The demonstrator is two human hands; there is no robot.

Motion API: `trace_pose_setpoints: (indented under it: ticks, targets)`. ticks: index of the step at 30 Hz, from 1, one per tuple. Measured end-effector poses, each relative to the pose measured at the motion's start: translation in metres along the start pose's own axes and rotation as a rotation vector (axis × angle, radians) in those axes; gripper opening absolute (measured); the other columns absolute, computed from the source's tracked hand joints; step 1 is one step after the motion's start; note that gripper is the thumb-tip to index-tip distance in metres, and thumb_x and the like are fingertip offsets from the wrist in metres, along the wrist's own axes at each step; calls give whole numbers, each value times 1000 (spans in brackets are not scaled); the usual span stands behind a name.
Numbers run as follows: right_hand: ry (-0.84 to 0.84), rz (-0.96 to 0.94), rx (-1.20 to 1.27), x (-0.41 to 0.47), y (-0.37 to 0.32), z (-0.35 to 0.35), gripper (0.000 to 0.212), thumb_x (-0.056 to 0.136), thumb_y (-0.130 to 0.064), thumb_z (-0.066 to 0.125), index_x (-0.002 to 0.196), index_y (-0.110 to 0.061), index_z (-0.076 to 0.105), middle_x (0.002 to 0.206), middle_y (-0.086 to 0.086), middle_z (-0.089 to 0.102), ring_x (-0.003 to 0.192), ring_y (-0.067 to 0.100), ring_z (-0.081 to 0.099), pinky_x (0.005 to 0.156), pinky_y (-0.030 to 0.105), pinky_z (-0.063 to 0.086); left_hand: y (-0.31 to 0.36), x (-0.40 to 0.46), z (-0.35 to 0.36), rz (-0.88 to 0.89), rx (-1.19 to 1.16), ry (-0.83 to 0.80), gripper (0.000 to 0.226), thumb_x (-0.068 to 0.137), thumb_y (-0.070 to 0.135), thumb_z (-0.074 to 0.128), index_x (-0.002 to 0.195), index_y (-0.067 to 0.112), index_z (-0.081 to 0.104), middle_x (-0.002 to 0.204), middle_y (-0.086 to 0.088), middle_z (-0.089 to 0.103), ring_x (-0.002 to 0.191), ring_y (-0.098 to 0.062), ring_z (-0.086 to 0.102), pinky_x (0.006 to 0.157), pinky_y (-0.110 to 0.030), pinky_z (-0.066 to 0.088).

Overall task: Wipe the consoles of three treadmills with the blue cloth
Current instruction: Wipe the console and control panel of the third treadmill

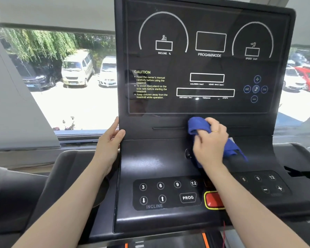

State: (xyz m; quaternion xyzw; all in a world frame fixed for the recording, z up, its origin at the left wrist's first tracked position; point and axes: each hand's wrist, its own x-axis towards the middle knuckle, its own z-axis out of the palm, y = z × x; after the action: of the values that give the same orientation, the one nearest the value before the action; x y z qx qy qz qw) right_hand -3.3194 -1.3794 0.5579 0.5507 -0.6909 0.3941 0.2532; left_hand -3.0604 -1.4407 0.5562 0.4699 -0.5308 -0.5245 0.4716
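Note:
A black treadmill console [168,104] fills the view, its dark display panel upright above a sloped button deck. My right hand [210,142] grips a bunched blue cloth [198,126] and presses it against the ledge just below the display, near the middle. Part of the cloth trails out to the right under my hand. My left hand [109,142] holds the console's left edge, thumb on the front face and fingers behind it.
INCLINE keys and a PROG key [188,197] sit on the lower deck, with a red stop button [213,200] partly under my right forearm. Grey side rails [73,167] flank the console. Behind is a window onto a car park.

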Motion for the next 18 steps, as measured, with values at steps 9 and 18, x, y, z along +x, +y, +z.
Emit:
trace_pose_setpoints:
  ticks: [9,18]
  targets:
    - [-87,-342,86,-8,-108,35,22,68,-16,47,72,-14,68,110,13,59,84,26,37,66,35,28,-5,-4,10,66,-25,-22,49,97,27,43,143,38,31,143,12,43,129,-3,40,113,-33,26]
    - [-163,-480,63,7,-135,41,17,65,-11,69,81,-15,67,108,14,60,80,27,41,64,35,28,5,-10,13,70,-10,32,38,99,14,38,130,32,52,132,8,55,122,-6,48,107,-29,34]
